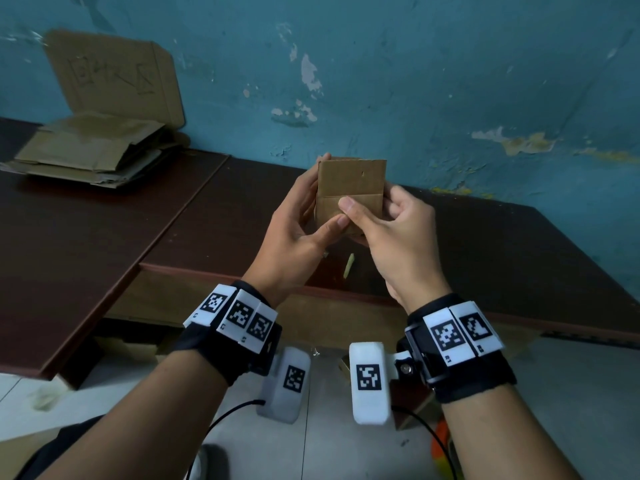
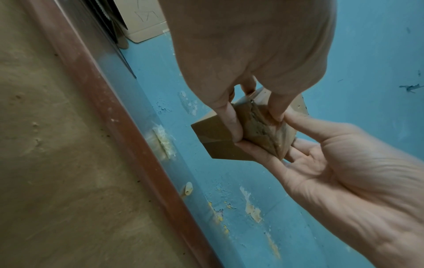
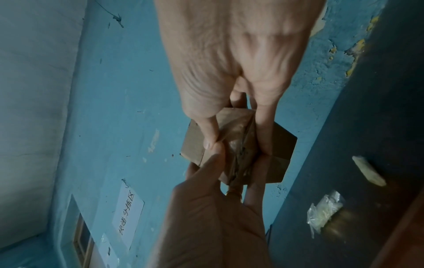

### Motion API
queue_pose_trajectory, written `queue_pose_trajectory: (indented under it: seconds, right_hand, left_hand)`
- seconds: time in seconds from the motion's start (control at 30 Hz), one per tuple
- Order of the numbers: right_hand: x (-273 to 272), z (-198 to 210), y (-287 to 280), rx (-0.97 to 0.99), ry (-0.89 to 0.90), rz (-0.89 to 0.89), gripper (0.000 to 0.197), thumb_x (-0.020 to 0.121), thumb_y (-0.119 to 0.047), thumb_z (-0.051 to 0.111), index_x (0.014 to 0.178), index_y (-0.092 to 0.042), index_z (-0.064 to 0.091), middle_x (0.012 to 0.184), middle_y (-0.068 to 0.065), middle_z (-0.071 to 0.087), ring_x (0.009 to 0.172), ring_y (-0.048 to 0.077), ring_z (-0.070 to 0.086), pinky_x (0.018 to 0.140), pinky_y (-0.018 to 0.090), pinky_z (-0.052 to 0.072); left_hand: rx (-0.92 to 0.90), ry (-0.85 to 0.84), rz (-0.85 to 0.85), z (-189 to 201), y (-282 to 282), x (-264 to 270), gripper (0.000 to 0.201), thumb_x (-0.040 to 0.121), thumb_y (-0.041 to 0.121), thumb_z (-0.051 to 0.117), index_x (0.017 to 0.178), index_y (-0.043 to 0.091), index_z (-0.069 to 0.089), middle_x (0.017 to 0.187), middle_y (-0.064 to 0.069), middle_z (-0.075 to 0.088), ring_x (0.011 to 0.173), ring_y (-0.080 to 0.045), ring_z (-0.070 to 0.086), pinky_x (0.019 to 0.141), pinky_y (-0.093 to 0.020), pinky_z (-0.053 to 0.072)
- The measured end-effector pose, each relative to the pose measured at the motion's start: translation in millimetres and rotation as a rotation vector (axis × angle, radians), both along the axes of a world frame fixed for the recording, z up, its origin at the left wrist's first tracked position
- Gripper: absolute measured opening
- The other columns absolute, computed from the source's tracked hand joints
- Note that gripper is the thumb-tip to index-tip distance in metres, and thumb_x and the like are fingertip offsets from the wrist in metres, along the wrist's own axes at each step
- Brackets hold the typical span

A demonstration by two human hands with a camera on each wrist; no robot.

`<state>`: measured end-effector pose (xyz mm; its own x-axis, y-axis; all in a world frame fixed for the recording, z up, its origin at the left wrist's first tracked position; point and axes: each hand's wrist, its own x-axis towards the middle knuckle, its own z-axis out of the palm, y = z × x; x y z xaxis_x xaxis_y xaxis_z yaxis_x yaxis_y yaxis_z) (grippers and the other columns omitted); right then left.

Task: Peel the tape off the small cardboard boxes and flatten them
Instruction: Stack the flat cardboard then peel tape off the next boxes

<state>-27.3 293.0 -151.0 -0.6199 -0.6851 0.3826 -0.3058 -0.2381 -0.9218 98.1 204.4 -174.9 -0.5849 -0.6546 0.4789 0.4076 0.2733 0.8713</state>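
A small brown cardboard box [image 1: 351, 183] is held upright above the dark table by both hands. My left hand [image 1: 304, 213] grips its left side, thumb on the near face. My right hand [image 1: 389, 225] grips the right side, and its thumb presses the near face beside the left thumb. In the left wrist view the box [image 2: 215, 143] shows a wrinkled, taped seam [image 2: 263, 127] on its underside, between the fingers of both hands. The right wrist view shows the same taped seam [image 3: 238, 146] on the box [image 3: 283, 145].
A stack of flattened cardboard [image 1: 90, 150] lies at the table's back left, under a cardboard sign [image 1: 114, 74] leaning on the blue wall. A rolled tape scrap [image 1: 349, 266] and crumpled clear tape [image 3: 325, 208] lie on the dark table [image 1: 104, 220].
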Motion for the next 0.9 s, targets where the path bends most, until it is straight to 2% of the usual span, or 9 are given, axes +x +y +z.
queue_pose_trajectory:
  seconds: [0.07, 0.13, 0.23, 0.37, 0.47, 0.53, 0.67, 0.77, 0.9]
  right_hand:
    - [-1.2, 1.0, -0.5, 0.004, 0.012, -0.002, 0.025, 0.092, -0.016, 0.087, 0.112, -0.027, 0.079, 0.109, -0.003, 0.086, 0.106, 0.017, 0.082, 0.097, 0.052, 0.066]
    - [-1.9, 0.6, -0.9, 0.012, 0.023, -0.002, 0.028, 0.091, -0.016, 0.085, 0.117, -0.023, 0.079, 0.11, -0.003, 0.086, 0.106, 0.018, 0.082, 0.098, 0.053, 0.066]
    - [-3.3, -1.7, -0.8, 0.015, 0.02, 0.004, 0.031, 0.092, -0.012, 0.083, 0.122, -0.018, 0.078, 0.11, -0.001, 0.086, 0.106, 0.02, 0.082, 0.097, 0.054, 0.066]
    - [-2.0, -1.6, -1.3, 0.015, 0.014, 0.031, 0.035, 0.093, -0.01, 0.082, 0.126, -0.018, 0.077, 0.113, -0.001, 0.085, 0.109, 0.019, 0.082, 0.099, 0.053, 0.065]
    - [-0.8, 0.0, -1.6, 0.015, 0.023, 0.04, 0.039, 0.089, -0.013, 0.079, 0.127, -0.021, 0.076, 0.114, -0.001, 0.085, 0.11, 0.018, 0.082, 0.1, 0.052, 0.065]
    - [-0.3, 1.0, -1.1, 0.018, 0.017, 0.049, 0.043, 0.09, -0.008, 0.077, 0.131, -0.02, 0.075, 0.116, -0.001, 0.085, 0.11, 0.018, 0.081, 0.1, 0.053, 0.065]
    - [1.8, 2.9, 2.0, 0.039, -0.018, 0.062, 0.045, 0.085, -0.01, 0.069, 0.128, -0.021, 0.077, 0.112, 0.0, 0.085, 0.11, 0.02, 0.081, 0.1, 0.054, 0.065]
    - [4.5, 3.9, 2.7, 0.028, -0.04, 0.064, 0.037, 0.088, -0.016, 0.072, 0.124, -0.021, 0.079, 0.11, 0.0, 0.085, 0.111, 0.021, 0.081, 0.1, 0.056, 0.064]
    - [4.3, 1.9, 1.1, 0.001, -0.015, 0.029, 0.024, 0.093, -0.022, 0.084, 0.116, -0.025, 0.08, 0.109, -0.001, 0.086, 0.107, 0.018, 0.082, 0.1, 0.053, 0.065]
  left_hand:
    - [0.025, -0.021, -0.003, -0.9, -1.6, 1.1, 0.082, 0.097, -0.007, 0.072, 0.167, 0.014, 0.034, 0.156, -0.006, 0.058, 0.145, -0.022, 0.058, 0.117, -0.048, 0.052]
    - [0.062, -0.017, -0.028, -0.1, -0.6, 2.3, 0.079, 0.097, -0.011, 0.069, 0.164, 0.018, 0.038, 0.15, -0.002, 0.064, 0.138, -0.021, 0.063, 0.108, -0.041, 0.057]
    - [0.127, 0.006, -0.056, 3.3, 3.5, 3.1, 0.063, 0.104, -0.003, 0.06, 0.16, 0.021, 0.044, 0.143, 0.0, 0.068, 0.131, -0.022, 0.068, 0.094, -0.037, 0.061]
    - [0.122, 0.022, -0.004, 3.2, 5.0, 0.2, 0.048, 0.113, 0.006, 0.05, 0.16, 0.017, 0.041, 0.146, -0.004, 0.066, 0.131, -0.024, 0.069, 0.09, -0.036, 0.064]
    - [0.093, 0.043, 0.037, 1.0, 3.1, -1.9, 0.047, 0.114, 0.007, 0.05, 0.16, 0.012, 0.04, 0.147, -0.01, 0.064, 0.133, -0.028, 0.068, 0.096, -0.041, 0.064]
    - [0.066, 0.04, 0.053, 0.1, 1.7, -1.5, 0.051, 0.112, 0.006, 0.054, 0.16, 0.011, 0.039, 0.148, -0.011, 0.063, 0.134, -0.029, 0.067, 0.1, -0.048, 0.063]
    - [0.045, 0.04, 0.051, -1.8, -1.5, -0.5, 0.061, 0.107, 0.008, 0.063, 0.162, 0.013, 0.038, 0.152, -0.011, 0.061, 0.139, -0.031, 0.063, 0.111, -0.064, 0.053]
    - [0.038, 0.039, 0.031, -1.7, -2.1, 0.0, 0.067, 0.103, 0.005, 0.065, 0.163, 0.015, 0.037, 0.154, -0.012, 0.059, 0.141, -0.032, 0.061, 0.114, -0.065, 0.05]
    - [0.039, 0.041, 0.004, -1.5, 0.5, -1.5, 0.073, 0.102, 0.0, 0.067, 0.165, 0.008, 0.032, 0.157, -0.015, 0.056, 0.147, -0.034, 0.056, 0.119, -0.064, 0.046]
